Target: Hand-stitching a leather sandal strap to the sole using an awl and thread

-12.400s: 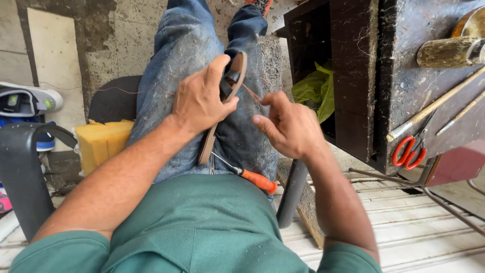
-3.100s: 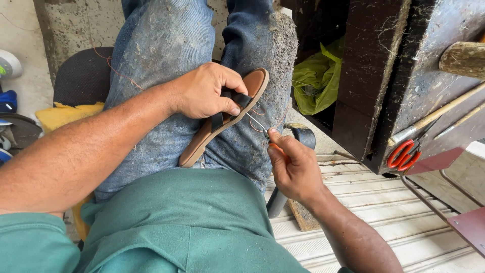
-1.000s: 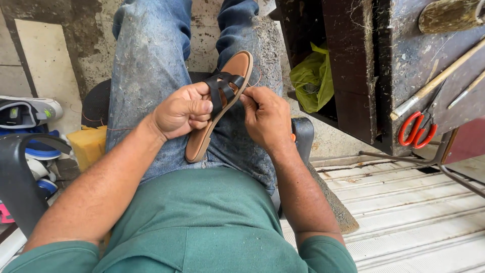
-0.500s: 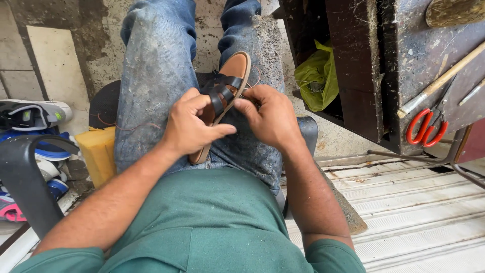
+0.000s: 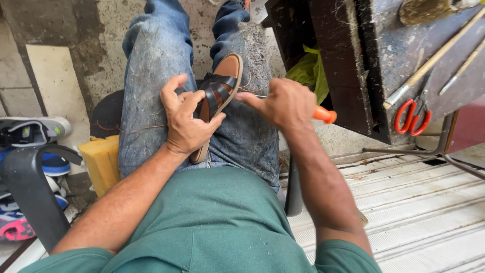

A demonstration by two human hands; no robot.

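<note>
— Grimy concrete floor (image 5: 65, 60) filled the upper left of the frame, and a dark workbench (image 5: 384, 76) with red-handled scissors (image 5: 411, 116) stood at the upper right. Where was the sandal?

— The brown sandal (image 5: 222, 86) lay at upper centre, sole down along the person's jeans (image 5: 151, 76), toe end pointing up the frame and heel end toward the green shirt (image 5: 212, 227).

— And the hands?

— The left hand (image 5: 186, 121) was wrapped round the sandal's near half, thumb under its edge, fingers (image 5: 194, 101) curled over the dark straps (image 5: 218, 87) and pressing them down. The right hand (image 5: 285, 103) sat just right of the sandal, closed round an orange-handled awl (image 5: 323, 114); its forefinger and thumb pinched toward the strap edge. The metal tip itself was too thin to make out clearly.

— How far along did the stitching look?

— I'd judge it midway. A thin thread (image 5: 247, 83) looped at the sandal's right edge, so some stitches seemed begun, but with the tool at the strap the seam looked unfinished. I couldn't tell how many stitches remained.

— Anything else nearby?

— A yellow block (image 5: 103, 159) at lower left, and shoes (image 5: 35, 134) piled at the left edge.
</note>
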